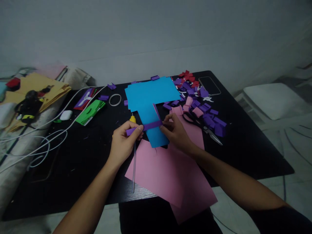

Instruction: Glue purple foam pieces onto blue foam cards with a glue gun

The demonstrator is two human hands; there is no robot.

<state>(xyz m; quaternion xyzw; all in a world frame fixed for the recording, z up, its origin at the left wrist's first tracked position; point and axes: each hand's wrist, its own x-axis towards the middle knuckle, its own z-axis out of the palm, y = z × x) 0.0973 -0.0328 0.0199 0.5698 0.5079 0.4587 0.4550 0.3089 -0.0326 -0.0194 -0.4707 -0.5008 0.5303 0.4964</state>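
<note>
A purple paper strip (pixel 152 125) stretches between my two hands, bent upward near its right end. My left hand (pixel 126 136) pinches its left end between thumb and fingers. At the bend, my right hand (pixel 174 130) has its thumb and fingers closed on the strip. Beneath it lies a narrow blue paper piece (pixel 158 139), and behind that are larger blue sheets (pixel 152 94). Pink sheets (pixel 168 172) spread under and in front of my hands. A yellow-tipped metal rod (pixel 134 169) lies beside my left hand, partly hidden by it.
Scissors (pixel 212 135) rest right of my right hand, near many purple, pink and red paper scraps (pixel 209 118). A phone (pixel 209 85) lies at the back right. Leftward are a tape ring (pixel 115 99), green paper stack (pixel 90 112), earbud case (pixel 66 115) and white cables (pixel 48 143).
</note>
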